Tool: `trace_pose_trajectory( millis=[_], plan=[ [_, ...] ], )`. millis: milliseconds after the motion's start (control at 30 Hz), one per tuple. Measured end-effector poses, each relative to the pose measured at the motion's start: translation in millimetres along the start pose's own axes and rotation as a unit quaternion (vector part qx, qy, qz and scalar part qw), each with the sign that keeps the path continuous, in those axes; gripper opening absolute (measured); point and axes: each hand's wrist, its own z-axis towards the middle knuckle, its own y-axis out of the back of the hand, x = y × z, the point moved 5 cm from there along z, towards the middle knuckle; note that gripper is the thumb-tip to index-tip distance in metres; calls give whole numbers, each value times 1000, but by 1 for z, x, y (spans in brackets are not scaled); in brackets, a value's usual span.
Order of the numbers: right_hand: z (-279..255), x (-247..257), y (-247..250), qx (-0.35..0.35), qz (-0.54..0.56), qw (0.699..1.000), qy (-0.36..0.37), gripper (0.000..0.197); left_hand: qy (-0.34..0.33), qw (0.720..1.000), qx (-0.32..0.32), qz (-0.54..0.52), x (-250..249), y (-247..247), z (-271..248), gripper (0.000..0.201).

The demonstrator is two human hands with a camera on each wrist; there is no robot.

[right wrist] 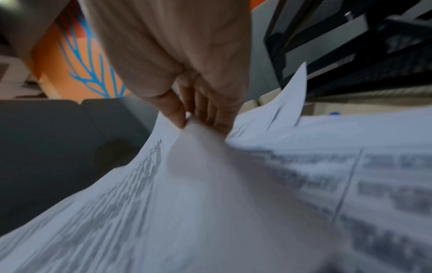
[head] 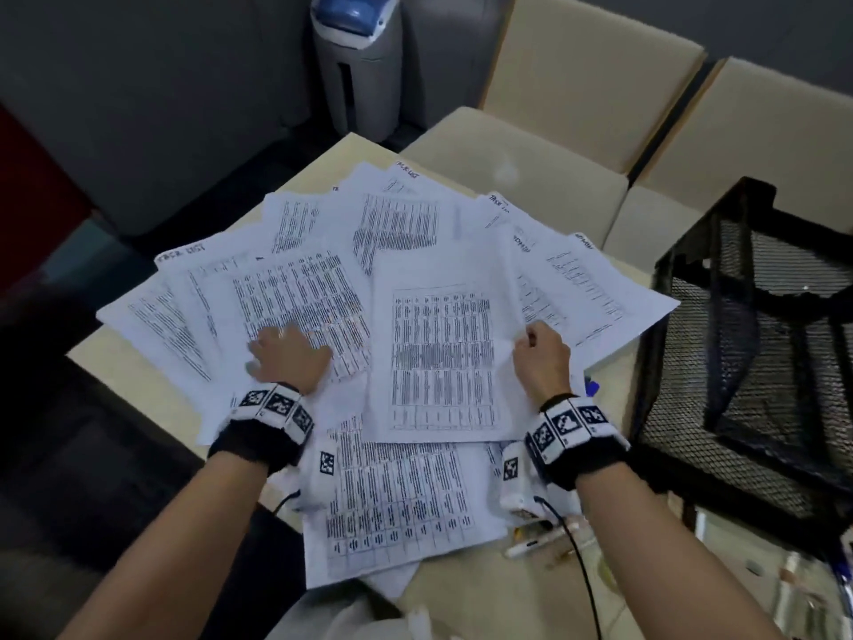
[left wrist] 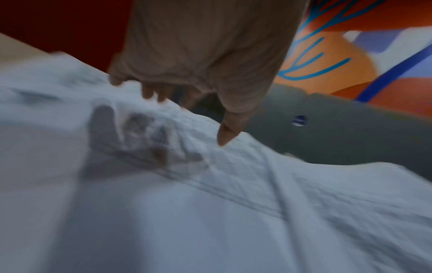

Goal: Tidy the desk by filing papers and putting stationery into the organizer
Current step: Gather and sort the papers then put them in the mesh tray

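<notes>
Several printed sheets [head: 323,251] lie fanned over the small beige desk [head: 138,376]. My right hand [head: 537,348] pinches the right edge of the top sheet with a printed table [head: 438,358]; in the right wrist view thumb and fingers [right wrist: 205,112] clamp that sheet [right wrist: 187,184], which curves upward. My left hand [head: 288,355] rests on the papers at the left with spread fingers; in the left wrist view its fingertips [left wrist: 225,136] press on the paper [left wrist: 163,203]. A black mesh organizer [head: 757,344] stands at the desk's right.
Pens and small stationery [head: 540,542] lie by the desk's near right corner, and a blue item [head: 592,387] peeks from under the papers. Beige chairs [head: 577,99] stand behind the desk. A grey bin with a blue lid [head: 357,57] stands on the floor beyond.
</notes>
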Motion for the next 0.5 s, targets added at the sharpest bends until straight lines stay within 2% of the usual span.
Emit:
trace_pose_trajectory(
  millis=[33,67,100,133,200,267,333,400,500],
  plan=[
    [-3,3,-15,39,-7,999,-3,19,82,996,-36,-15,24,15,7,81],
    [-6,7,-30,73,-21,997,3,23,144,988,-45,-23,43,28,10,100],
    [-10,10,-46,106,-35,994,4,26,179,983,-41,-18,55,34,11,110],
    [-15,14,-58,124,-44,991,13,24,186,982,-37,-14,60,33,10,114],
    [-26,25,-78,145,-2,989,-2,5,143,988,-54,-28,54,22,10,101],
    [-35,32,-88,144,54,988,-27,31,79,993,-77,-38,37,5,2,77],
    [-39,36,-96,154,47,987,-19,43,30,994,-83,-61,28,-7,-5,63],
    [-42,37,-101,178,-1,984,20,36,7,993,-80,-84,29,-12,-9,62],
    [-45,35,-91,186,-64,978,66,30,21,987,-105,-123,31,-4,-10,72]
  ],
)
